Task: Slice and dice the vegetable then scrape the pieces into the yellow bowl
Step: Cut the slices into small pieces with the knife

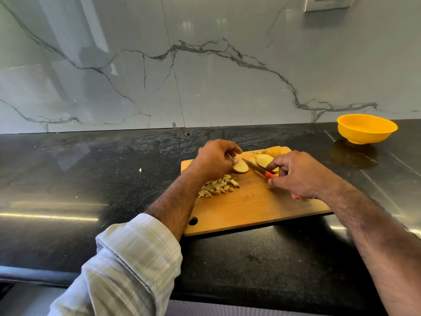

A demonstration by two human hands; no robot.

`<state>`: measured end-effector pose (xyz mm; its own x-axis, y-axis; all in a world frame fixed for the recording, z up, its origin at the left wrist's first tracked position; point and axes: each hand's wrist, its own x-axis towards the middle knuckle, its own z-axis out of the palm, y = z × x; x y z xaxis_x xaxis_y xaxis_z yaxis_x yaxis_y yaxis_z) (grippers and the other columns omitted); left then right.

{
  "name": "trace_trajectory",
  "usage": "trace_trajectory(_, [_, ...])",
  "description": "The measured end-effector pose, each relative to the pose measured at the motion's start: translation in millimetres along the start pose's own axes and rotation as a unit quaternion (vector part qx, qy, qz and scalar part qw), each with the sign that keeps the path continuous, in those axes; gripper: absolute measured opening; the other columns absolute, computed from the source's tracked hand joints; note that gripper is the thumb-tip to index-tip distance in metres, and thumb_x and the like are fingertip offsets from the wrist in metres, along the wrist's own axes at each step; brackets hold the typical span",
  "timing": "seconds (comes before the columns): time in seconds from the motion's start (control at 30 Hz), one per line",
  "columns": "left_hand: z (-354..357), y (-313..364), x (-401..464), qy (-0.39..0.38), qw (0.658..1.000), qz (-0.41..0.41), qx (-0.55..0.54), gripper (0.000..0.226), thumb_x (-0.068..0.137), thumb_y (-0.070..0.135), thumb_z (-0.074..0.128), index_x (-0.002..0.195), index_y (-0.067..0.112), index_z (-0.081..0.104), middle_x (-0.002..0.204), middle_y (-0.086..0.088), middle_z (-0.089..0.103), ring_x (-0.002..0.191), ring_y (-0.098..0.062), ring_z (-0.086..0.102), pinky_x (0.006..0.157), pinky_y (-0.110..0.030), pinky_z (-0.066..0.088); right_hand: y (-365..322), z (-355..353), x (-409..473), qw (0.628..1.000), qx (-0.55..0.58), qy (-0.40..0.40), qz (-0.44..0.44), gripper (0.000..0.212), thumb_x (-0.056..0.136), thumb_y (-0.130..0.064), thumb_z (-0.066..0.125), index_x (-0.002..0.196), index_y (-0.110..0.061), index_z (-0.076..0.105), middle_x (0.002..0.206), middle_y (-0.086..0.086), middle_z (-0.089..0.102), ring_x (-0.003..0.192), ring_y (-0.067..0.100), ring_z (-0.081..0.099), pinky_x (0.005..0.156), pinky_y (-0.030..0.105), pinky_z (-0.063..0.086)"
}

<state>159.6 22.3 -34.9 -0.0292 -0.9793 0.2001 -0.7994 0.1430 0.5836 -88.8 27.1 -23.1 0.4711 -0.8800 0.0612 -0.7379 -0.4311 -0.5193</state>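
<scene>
A wooden cutting board (250,206) lies on the black counter. My left hand (215,159) pinches a pale potato slice (241,167) at the board's far left. My right hand (300,174) grips a red-handled knife (262,171), its blade pointing toward that slice. More potato slices (264,160) are stacked behind the blade, and a fanned row of slices (273,151) sits at the board's far edge. A pile of diced pieces (218,185) lies just below my left hand. The yellow bowl (366,128) stands on the counter at the far right.
A stray potato bit (140,170) lies on the counter (91,179) left of the board. A marble backsplash (205,65) rises behind, with a wall outlet (328,2) at the top right. The counter's front edge runs along the bottom.
</scene>
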Motion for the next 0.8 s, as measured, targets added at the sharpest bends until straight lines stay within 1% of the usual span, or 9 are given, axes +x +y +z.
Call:
trace_trajectory(0.1, [-3,3,1,0.006,0.994,0.013,0.104,0.020,0.095,0.041,0.075,0.114,0.037,0.071,0.106,0.020,0.069,0.106,-0.005,0.061,0.114,-0.058,0.034,-2,-2,-1,1.000,-0.014,-0.019,-0.004,0.035,0.094,-0.026,0.075,0.127,-0.019,0.067,0.069,0.001,0.072,0.047,0.015,0.068,0.055,0.027,0.056])
trace_trajectory(0.2, [-3,8,0,-0.030,0.989,0.010,0.145,0.028,0.091,0.056,0.074,0.112,0.036,0.072,0.109,0.018,0.069,0.108,-0.006,0.061,0.114,-0.060,0.030,-4,-3,-2,0.999,-0.022,-0.016,-0.017,0.031,0.096,-0.024,0.071,0.127,-0.019,0.068,0.070,0.001,0.072,0.050,0.014,0.067,0.051,0.025,0.054])
trace_trajectory(0.27, [-1,10,0,-0.048,0.991,0.011,0.126,0.026,0.091,0.053,0.076,0.109,0.035,0.074,0.109,0.017,0.069,0.108,-0.007,0.062,0.115,-0.062,0.034,-7,-1,-3,0.999,-0.035,-0.023,-0.027,0.031,0.095,-0.024,0.072,0.126,-0.019,0.070,0.067,-0.001,0.070,0.055,0.010,0.064,0.055,0.026,0.054])
trace_trajectory(0.3, [-1,9,0,-0.053,0.993,0.015,0.108,0.024,0.090,0.050,0.077,0.108,0.034,0.075,0.109,0.016,0.069,0.106,-0.007,0.062,0.113,-0.061,0.040,-8,0,-3,0.998,-0.040,-0.029,-0.035,0.030,0.094,-0.025,0.072,0.124,-0.019,0.071,0.064,-0.003,0.067,0.053,0.006,0.060,0.055,0.025,0.051])
trace_trajectory(0.4, [-7,9,-2,-0.074,0.995,0.022,0.069,0.023,0.090,0.041,0.081,0.107,0.026,0.079,0.111,0.009,0.071,0.101,-0.005,0.064,0.100,-0.047,0.056,-10,2,-2,0.997,-0.040,-0.040,-0.052,0.026,0.093,-0.022,0.073,0.118,-0.018,0.073,0.054,-0.004,0.059,0.049,0.004,0.050,0.053,0.027,0.045])
trace_trajectory(0.5, [-11,7,-4,-0.089,0.993,0.031,0.065,0.026,0.089,0.038,0.082,0.109,0.022,0.079,0.112,0.007,0.070,0.100,-0.006,0.065,0.095,-0.040,0.059,-10,2,-3,0.998,-0.030,-0.016,-0.059,0.023,0.094,-0.021,0.071,0.116,-0.019,0.074,0.052,-0.005,0.056,0.048,0.005,0.049,0.053,0.030,0.045])
trace_trajectory(0.63, [-12,9,-6,-0.099,0.990,0.042,0.092,0.028,0.091,0.036,0.081,0.114,0.021,0.078,0.116,0.007,0.066,0.103,-0.009,0.065,0.096,-0.038,0.058,-14,4,-5,0.997,-0.017,-0.015,-0.074,0.005,0.095,-0.020,0.069,0.098,-0.018,0.073,0.051,-0.003,0.053,0.047,0.006,0.045,0.051,0.029,0.042])
trace_trajectory(0.7, [-11,12,-7,-0.094,0.989,0.045,0.103,0.027,0.091,0.036,0.080,0.114,0.022,0.077,0.116,0.007,0.065,0.103,-0.009,0.065,0.096,-0.039,0.058,-17,7,-5,0.996,-0.024,-0.025,-0.080,0.010,0.095,-0.020,0.068,0.104,-0.021,0.072,0.054,-0.001,0.055,0.049,0.006,0.046,0.053,0.029,0.043])
trace_trajectory(0.8, [-10,14,-7,-0.095,0.988,0.047,0.115,0.026,0.092,0.037,0.080,0.115,0.026,0.077,0.114,0.008,0.064,0.101,-0.009,0.063,0.095,-0.039,0.058,-20,12,-4,0.995,-0.057,-0.022,-0.077,0.026,0.095,-0.021,0.066,0.120,-0.020,0.070,0.056,-0.005,0.057,0.051,0.007,0.052,0.052,0.024,0.044])
